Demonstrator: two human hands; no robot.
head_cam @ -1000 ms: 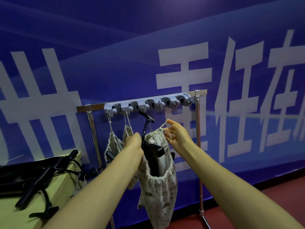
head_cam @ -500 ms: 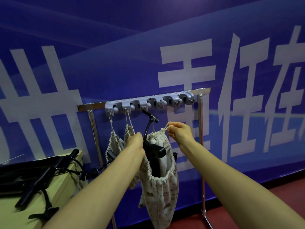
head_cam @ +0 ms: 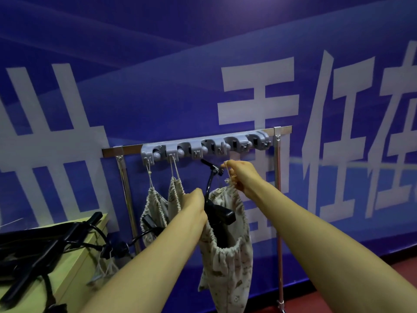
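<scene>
Bag (head_cam: 228, 256), below rail (head_cam: 203, 146): right hand (head_cam: 242, 177) pinches its cord (head_cam: 229, 175) just under rail; left hand (head_cam: 194, 204) grips its rim. Black tool (head_cam: 220, 215) inside

Patterned drawstring bag (head_cam: 228, 263), hanging open

Staged indoor room, probably event or recording space, not home. Whole wall covered by blue printed banner (head_cam: 158, 98) with huge white characters. Freestanding chrome rack (head_cam: 279, 211) carries grey hook strip (head_cam: 203, 146), drawstring bags (head_cam: 154, 206) hung below. Red floor (head_cam: 406, 264). Pale wooden table (head_cam: 76, 260) piled with black gear (head_cam: 33, 245).
</scene>
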